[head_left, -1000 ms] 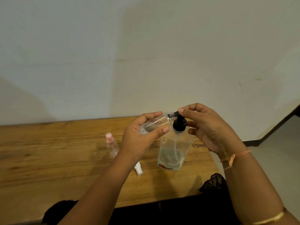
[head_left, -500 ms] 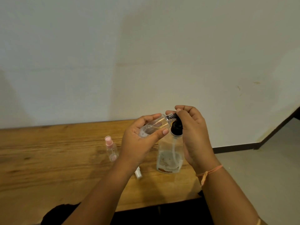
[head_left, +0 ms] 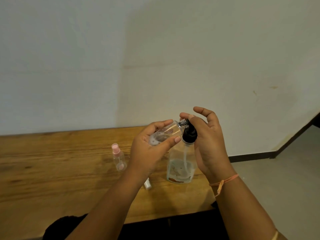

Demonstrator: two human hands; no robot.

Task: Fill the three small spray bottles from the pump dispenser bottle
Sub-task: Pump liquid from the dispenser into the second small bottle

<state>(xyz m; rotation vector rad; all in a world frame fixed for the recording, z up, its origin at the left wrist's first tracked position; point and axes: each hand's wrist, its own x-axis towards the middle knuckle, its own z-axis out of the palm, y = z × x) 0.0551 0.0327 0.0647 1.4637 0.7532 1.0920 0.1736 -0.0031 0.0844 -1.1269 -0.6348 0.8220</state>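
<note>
Head view, from the left: a long brown wooden surface [head_left: 52, 170] runs along a pale plastered wall [head_left: 155, 58]. Near its middle a small clear plastic spray bottle with a pink cap [head_left: 119, 158] stands upright, apart from both hands. Just to its right and nearer the person, a small white plastic piece [head_left: 147, 185] lies on the wood, partly hidden by the left forearm; what it is cannot be told.

The left grip [head_left: 149, 149], a bare hand, is curled round a small clear uncapped spray bottle [head_left: 166, 134], with the fingers over its top and the thumb along its near side. This bottle is held above the surface, tipped almost on its side. Bubbly liquid sits at its base end, and its threaded neck points right, meeting the spout of the black pump head [head_left: 189, 133].

That pump head tops the tall clear pump dispenser bottle [head_left: 180, 168], which stands upright on the surface near its right end, with a little liquid low inside and a pale dip tube running down through it.

The right grip [head_left: 207, 139] is wide: one fingertip rests on top of the pump head, the other fingers are lifted and loosely bent, and the palm stands beside the pump collar. An orange thread bracelet [head_left: 223, 181] circles the right wrist. Further right, grey floor [head_left: 285, 170] meets a dark skirting board [head_left: 251, 157].
</note>
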